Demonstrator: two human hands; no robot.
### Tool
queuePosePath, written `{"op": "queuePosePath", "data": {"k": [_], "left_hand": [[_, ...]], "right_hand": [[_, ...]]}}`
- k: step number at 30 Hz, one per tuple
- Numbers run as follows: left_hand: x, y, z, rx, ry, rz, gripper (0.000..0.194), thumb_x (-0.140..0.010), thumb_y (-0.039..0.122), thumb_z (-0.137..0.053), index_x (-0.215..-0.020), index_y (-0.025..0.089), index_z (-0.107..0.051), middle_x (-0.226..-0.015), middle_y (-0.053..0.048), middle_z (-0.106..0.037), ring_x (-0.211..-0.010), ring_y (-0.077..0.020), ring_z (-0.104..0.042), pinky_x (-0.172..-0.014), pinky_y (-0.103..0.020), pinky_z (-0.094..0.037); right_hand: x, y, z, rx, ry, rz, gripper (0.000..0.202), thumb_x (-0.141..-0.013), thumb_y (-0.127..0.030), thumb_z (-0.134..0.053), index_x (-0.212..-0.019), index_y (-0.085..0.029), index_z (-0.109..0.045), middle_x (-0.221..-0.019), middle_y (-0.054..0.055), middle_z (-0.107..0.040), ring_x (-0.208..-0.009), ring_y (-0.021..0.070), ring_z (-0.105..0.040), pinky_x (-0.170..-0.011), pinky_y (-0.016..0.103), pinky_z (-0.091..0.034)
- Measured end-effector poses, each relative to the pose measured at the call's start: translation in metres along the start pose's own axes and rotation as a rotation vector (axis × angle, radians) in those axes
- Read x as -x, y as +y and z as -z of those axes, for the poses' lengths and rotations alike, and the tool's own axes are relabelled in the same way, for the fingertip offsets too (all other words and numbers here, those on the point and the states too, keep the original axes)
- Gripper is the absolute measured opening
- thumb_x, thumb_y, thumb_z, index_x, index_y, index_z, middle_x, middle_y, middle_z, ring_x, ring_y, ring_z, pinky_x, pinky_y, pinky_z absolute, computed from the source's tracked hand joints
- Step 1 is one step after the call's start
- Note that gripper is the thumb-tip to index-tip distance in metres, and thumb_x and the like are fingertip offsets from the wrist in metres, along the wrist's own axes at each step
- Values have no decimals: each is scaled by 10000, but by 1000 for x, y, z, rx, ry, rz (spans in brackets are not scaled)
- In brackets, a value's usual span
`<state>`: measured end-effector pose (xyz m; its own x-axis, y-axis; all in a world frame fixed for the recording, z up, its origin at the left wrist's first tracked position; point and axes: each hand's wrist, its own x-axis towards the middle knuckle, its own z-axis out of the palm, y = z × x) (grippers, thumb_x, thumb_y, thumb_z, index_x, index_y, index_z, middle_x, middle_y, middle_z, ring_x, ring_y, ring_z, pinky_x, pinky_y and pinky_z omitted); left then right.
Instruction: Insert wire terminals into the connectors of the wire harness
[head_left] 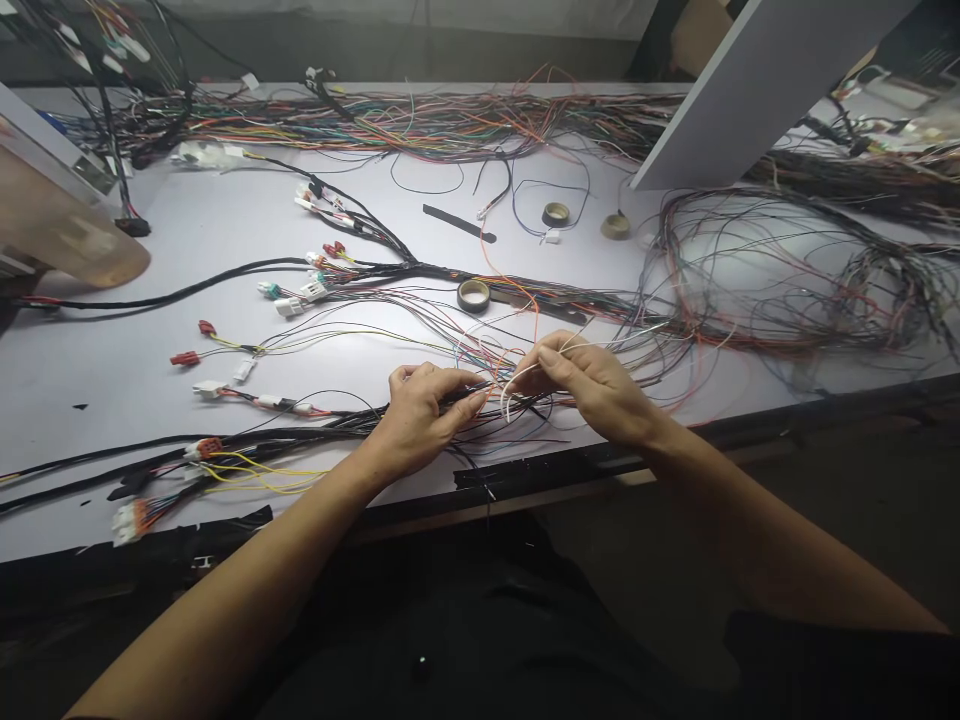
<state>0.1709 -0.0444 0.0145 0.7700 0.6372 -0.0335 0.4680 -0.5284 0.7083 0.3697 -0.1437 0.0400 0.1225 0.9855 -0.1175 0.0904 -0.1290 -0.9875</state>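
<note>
A wire harness (337, 425) wrapped in black tape runs along the front of the table. My left hand (427, 410) is closed around its bundle, thumb and fingers pinching where the loose wires fan out. To the right, my right hand (592, 385) pinches thin white wires (517, 378) between thumb and forefinger; their free ends curve down between the hands. Orange and dark wires pass beneath the fingers. At the left ends of the branches sit a white connector (210, 390), red connectors (184, 358) and an orange-white multi-pin connector (131, 520).
Behind the hands lies a second taped harness (450, 275), with a tape roll (473, 294) beside it. More tape rolls (556, 214) and a black strip (459, 223) lie farther back. Tangled wires (750, 330) spread right. A grey upright panel (757, 90) stands at back right.
</note>
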Motion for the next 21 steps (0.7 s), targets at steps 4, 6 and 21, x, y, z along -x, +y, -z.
{"op": "queuePosePath", "data": {"k": [4,6,21], "left_hand": [[0,1,-1,14,13,-14,242,-899,405,-552,-1055,290,-695,-909,-3,-711,-909,-186,-556,-986,-431,-262],[0,0,-1,20,27,-25,206,-893,393,-567,-987,279,-710,-899,0,-713,-914,-188,-555,-979,-422,-260],[3,-7,-6,-92,61,-177,117,-890,318,-599,-927,275,-702,-1166,-1,-710,-1038,-202,-538,-1053,-485,-188]], "right_hand": [[2,0,4,317,-127,84,323,-966,-458,-445,-863,-202,-614,-909,50,-652,-898,176,-624,-872,333,-494],[1,3,6,302,-149,88,332,-966,-464,-442,-877,-199,-621,-892,46,-654,-876,174,-620,-849,323,-487],[-12,3,11,236,-81,112,344,-940,-484,-496,-820,-197,-644,-827,35,-635,-808,157,-605,-804,315,-492]]}}
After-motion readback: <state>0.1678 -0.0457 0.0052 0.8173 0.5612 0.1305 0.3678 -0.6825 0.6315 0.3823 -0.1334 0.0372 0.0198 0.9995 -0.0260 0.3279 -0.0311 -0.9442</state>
